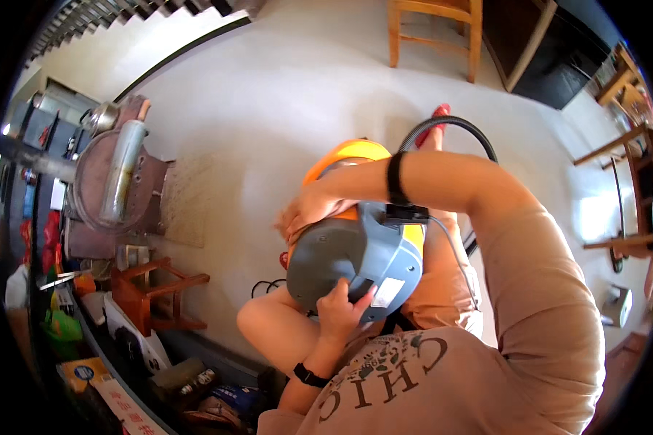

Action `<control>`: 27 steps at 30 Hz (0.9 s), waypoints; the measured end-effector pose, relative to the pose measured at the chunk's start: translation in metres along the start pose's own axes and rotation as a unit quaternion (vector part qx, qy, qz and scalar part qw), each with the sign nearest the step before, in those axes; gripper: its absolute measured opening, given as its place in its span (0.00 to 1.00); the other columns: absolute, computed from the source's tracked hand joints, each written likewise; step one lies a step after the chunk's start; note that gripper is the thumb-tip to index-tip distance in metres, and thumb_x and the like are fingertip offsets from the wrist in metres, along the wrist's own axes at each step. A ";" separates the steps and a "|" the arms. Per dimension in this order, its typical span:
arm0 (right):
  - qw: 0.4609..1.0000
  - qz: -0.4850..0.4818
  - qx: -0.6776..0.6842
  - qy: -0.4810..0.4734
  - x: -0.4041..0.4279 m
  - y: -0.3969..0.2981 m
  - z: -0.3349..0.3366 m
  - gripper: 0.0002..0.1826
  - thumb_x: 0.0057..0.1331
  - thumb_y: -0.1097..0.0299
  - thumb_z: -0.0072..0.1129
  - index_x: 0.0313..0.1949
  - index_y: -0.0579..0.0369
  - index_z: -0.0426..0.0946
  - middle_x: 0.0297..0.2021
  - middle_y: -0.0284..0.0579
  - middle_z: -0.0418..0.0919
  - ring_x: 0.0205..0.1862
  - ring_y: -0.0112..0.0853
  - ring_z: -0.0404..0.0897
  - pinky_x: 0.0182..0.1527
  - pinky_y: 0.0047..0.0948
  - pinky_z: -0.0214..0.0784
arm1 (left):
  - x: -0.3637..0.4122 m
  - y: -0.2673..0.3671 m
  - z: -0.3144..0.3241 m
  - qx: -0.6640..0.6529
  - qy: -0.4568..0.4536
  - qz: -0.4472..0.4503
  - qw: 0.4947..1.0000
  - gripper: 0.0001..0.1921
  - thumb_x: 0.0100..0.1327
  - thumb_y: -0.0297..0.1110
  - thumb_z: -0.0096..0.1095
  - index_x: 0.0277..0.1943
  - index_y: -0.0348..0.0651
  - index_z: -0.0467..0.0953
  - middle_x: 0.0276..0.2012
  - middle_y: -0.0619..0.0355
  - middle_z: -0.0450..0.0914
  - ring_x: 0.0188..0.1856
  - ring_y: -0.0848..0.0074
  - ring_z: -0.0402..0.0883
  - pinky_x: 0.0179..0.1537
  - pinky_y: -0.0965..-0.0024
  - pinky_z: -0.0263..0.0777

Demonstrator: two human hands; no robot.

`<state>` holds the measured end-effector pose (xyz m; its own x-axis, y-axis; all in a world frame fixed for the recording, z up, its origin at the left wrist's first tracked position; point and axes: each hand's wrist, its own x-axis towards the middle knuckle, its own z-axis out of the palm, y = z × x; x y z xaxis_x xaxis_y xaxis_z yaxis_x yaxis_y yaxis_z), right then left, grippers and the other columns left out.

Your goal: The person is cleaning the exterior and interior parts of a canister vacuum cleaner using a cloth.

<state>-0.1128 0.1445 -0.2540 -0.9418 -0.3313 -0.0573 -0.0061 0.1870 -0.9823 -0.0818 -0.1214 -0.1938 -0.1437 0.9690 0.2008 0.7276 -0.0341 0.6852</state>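
A grey and orange canister vacuum cleaner (326, 261) lies tilted across my lap, with a smooth grey side facing up. My right hand (313, 209) reaches over from the right and lies on its far left edge; the fingers are blurred by motion. Close to my body, my left hand (340, 310) grips the housing at a dark recess, thumb and forefinger on either side of it. A white label (387, 292) sits beside the thumb. The black corrugated hose (470, 128) curves out beyond my right forearm. Part of the orange shell is hidden under that arm.
A metal stove (155, 196) with a pipe stands at the left, near a small wooden stool (158, 293). Boxes and bags crowd the lower left. A wooden chair (435, 27) stands ahead, other wooden furniture (639, 185) at the right. Dark cord loops (266, 285) show by my left knee.
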 end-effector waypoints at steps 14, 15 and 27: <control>0.813 0.018 -0.099 0.574 -0.175 0.037 0.104 0.27 0.61 0.68 0.50 0.61 0.55 0.64 0.61 0.55 0.65 0.53 0.45 0.74 0.50 0.34 0.71 | 0.044 -0.032 -0.033 -0.064 0.084 -0.084 0.991 0.15 0.52 0.34 0.71 0.33 0.35 0.71 0.25 0.46 0.80 0.27 0.56 0.81 0.30 0.65 0.72; 0.753 0.012 -0.289 0.590 -0.173 0.071 0.136 0.25 0.65 0.65 0.47 0.62 0.57 0.64 0.63 0.59 0.62 0.55 0.48 0.73 0.53 0.34 0.70 | 0.045 -0.040 -0.036 -0.045 0.096 -0.084 0.991 0.13 0.53 0.31 0.70 0.34 0.34 0.72 0.26 0.47 0.81 0.27 0.62 0.82 0.31 0.66 0.73; 0.826 0.050 0.009 0.561 -0.135 0.085 0.060 0.26 0.70 0.63 0.39 0.68 0.49 0.56 0.64 0.53 0.61 0.66 0.43 0.59 0.68 0.33 0.45 | -0.008 -0.070 -0.049 -0.016 0.039 -0.229 0.973 0.15 0.51 0.29 0.69 0.40 0.32 0.74 0.30 0.50 0.80 0.33 0.69 0.81 0.36 0.67 0.72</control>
<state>0.0341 0.1498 -0.3403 -0.6556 0.7533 0.0532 0.0866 0.1450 -0.9856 -0.1645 -0.1387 -0.2090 -0.4985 0.8633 -0.0787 0.5540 0.3871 0.7371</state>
